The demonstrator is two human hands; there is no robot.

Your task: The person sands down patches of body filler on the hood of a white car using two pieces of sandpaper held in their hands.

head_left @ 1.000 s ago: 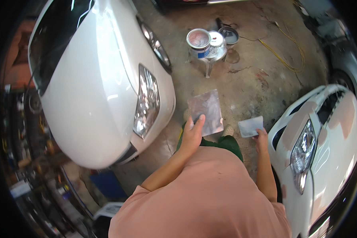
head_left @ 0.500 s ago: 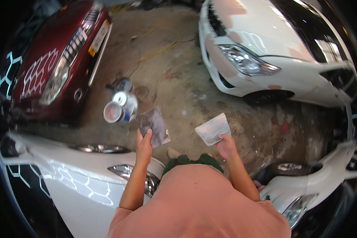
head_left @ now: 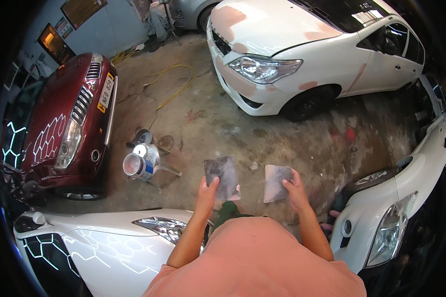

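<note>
So compared to half a second ago, the view has swung round: the white car with pinkish patches (head_left: pixel 287 37) now shows its side doors, and a pale blue wall (head_left: pixel 104 29) has come into sight behind the dark red car (head_left: pixel 59 131). The glossy white car at lower left (head_left: pixel 109 240) runs off the bottom edge. The salmon-pink shirt (head_left: pixel 255 257) hides most of the person's legs.

Writing-wise, the red car's yellow-and-white plate (head_left: pixel 105 92) has clear dark characters. Over on the silvery metal stool (head_left: pixel 165 167), the round can with pinkish contents (head_left: pixel 134 165) has a blue label, too small to read.

The left hand (head_left: pixel 207 192) is pinching a flat grey rectangular sheet (head_left: pixel 226 179); the right hand (head_left: pixel 296 190) grips a smaller greyish sheet (head_left: pixel 275 185). Both sheets are above the concrete floor (head_left: pixel 248 136), closer together than before, right one less tilted. Fingers behind them are mostly hidden.
</note>
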